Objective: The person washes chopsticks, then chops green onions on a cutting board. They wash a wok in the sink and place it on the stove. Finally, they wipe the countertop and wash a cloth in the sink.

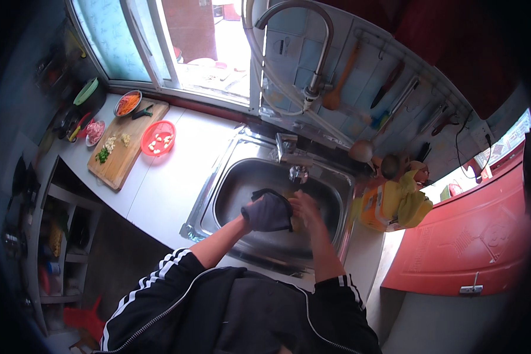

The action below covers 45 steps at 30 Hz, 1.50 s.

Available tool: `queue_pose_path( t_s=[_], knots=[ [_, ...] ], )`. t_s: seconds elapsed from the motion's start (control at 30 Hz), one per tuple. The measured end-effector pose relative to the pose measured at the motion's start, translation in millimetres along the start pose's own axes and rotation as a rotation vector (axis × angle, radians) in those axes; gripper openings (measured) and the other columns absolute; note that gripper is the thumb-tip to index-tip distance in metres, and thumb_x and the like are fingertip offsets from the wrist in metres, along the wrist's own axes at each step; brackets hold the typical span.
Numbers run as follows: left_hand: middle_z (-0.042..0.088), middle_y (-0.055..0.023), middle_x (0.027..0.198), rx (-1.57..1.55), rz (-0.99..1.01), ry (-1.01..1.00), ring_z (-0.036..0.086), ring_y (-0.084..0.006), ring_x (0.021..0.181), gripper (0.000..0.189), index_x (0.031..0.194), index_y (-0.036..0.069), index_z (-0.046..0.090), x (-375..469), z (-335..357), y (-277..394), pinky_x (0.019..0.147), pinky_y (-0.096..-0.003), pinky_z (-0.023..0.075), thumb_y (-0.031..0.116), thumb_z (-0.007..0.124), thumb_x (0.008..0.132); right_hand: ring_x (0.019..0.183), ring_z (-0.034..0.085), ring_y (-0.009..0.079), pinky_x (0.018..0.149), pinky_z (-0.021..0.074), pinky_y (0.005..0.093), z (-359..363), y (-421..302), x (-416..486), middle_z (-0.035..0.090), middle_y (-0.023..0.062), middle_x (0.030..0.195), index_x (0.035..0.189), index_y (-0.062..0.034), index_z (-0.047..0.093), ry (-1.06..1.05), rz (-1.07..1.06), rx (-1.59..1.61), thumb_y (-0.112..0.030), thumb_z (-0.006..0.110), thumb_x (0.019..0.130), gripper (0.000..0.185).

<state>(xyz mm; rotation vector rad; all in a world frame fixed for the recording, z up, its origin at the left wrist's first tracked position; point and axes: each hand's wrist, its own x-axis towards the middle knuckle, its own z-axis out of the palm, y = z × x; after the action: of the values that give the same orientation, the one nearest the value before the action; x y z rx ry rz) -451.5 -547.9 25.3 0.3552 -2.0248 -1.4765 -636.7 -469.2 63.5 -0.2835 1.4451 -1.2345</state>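
My left hand [254, 202] is inside the sink bowl, with a dark grey cloth [270, 213] draped over it that hides most of the fingers. Close by on the right, my right hand [307, 210] is blurred, its fingers pointing at the cloth's edge just below the metal faucet [299, 171]. Whether those fingers pinch anything is unclear. A yellowish patch shows between and beneath the hands, too blurred to name. Both hands are over the stainless steel sink [230, 177].
Left on the counter, a wooden cutting board [117, 170] bears chopped greens and garlic. Beside it are a red plastic basket [163, 125] with garlic cloves, a bowl of shredded carrot [128, 104] and a plate of meat [95, 132]. A yellow jug [371, 208] stands right of the sink.
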Motion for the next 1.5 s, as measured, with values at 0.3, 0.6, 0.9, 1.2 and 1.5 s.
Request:
queue_pose_path(
  t_s=[0.3, 0.6, 0.9, 1.2, 1.5],
  knots=[
    [0.062, -0.0105, 0.098, -0.745, -0.890, 0.157, 0.062, -0.0189, 0.082, 0.035, 0.110, 0.001, 0.055, 3, -20, 16, 0.069, -0.0312, 0.0512, 0.028, 0.048, 0.090, 0.079, 0.063, 0.0374, 0.072, 0.0488, 0.0467, -34, -76, 156, 0.063, 0.0217, 0.086, 0.087, 0.0027, 0.060, 0.491, -0.558, -1.041, -0.039, 0.052, 0.086, 0.043],
    [0.063, -0.0112, 0.105, -1.210, -0.959, 0.248, 0.064, -0.0212, 0.091, 0.033, 0.113, 0.001, 0.056, 20, -18, 25, 0.084, -0.0339, 0.0506, 0.023, 0.046, 0.090, 0.067, 0.065, 0.0319, 0.064, 0.0503, 0.0428, -52, -60, 160, 0.065, 0.0193, 0.081, 0.087, 0.0017, 0.062, 0.230, -0.397, -0.714, -0.033, 0.047, 0.087, 0.038],
    [0.063, -0.0094, 0.099, -1.222, -1.032, 0.313, 0.061, -0.0215, 0.089, 0.032, 0.107, 0.001, 0.056, 16, 2, -10, 0.084, -0.0357, 0.0478, 0.024, 0.045, 0.089, 0.083, 0.060, 0.0137, 0.074, 0.0467, 0.0294, -20, 31, 24, 0.064, 0.0068, 0.091, 0.099, -0.0050, 0.062, -0.064, -0.385, -0.540, -0.019, 0.067, 0.077, 0.026],
    [0.060, -0.0095, 0.094, -0.462, -1.108, 0.142, 0.056, -0.0205, 0.093, 0.044, 0.111, -0.003, 0.053, 19, -5, 0, 0.079, -0.0340, 0.0434, 0.033, 0.051, 0.086, 0.074, 0.061, 0.0224, 0.067, 0.0461, 0.0324, -18, 14, -10, 0.062, 0.0097, 0.079, 0.089, -0.0073, 0.062, 0.208, -0.470, -1.028, -0.024, 0.063, 0.081, 0.019],
    [0.043, -0.0192, 0.130, 0.436, -0.864, 0.011, 0.045, -0.0303, 0.117, 0.067, 0.126, -0.003, 0.042, 6, -3, -29, 0.094, -0.0358, 0.0400, 0.047, 0.057, 0.083, 0.078, 0.052, 0.0080, 0.070, 0.0422, 0.0256, 14, 13, 9, 0.057, -0.0006, 0.083, 0.089, -0.0050, 0.059, 0.057, -0.358, -0.054, -0.015, 0.057, 0.086, 0.010]
  ],
)
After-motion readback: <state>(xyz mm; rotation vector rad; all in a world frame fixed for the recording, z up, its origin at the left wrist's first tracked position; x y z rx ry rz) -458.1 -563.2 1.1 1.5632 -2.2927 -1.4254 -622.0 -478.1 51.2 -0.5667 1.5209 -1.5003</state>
